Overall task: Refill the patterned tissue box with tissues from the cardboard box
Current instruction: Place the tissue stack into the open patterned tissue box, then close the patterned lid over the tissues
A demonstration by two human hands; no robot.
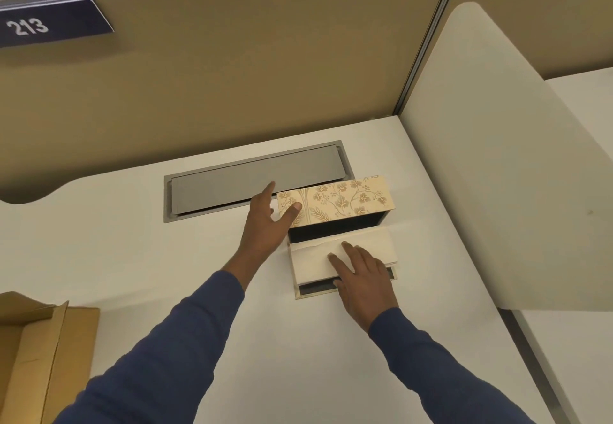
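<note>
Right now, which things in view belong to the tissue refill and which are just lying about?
Job: patterned tissue box, open; tissue stack under right hand; left hand on the lid; cardboard box.

Lying about: grey desk hatch; 213 sign; white divider.

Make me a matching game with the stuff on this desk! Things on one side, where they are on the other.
Things:
1. patterned lid
2. tissue stack
3. cardboard box
4. grey hatch

Places:
A. bottom left corner of the view
B. under the right hand
C. set into the desk, behind the left hand
D. held open by the left thumb

Pairs: 1-D, 2-B, 3-A, 4-C
</note>
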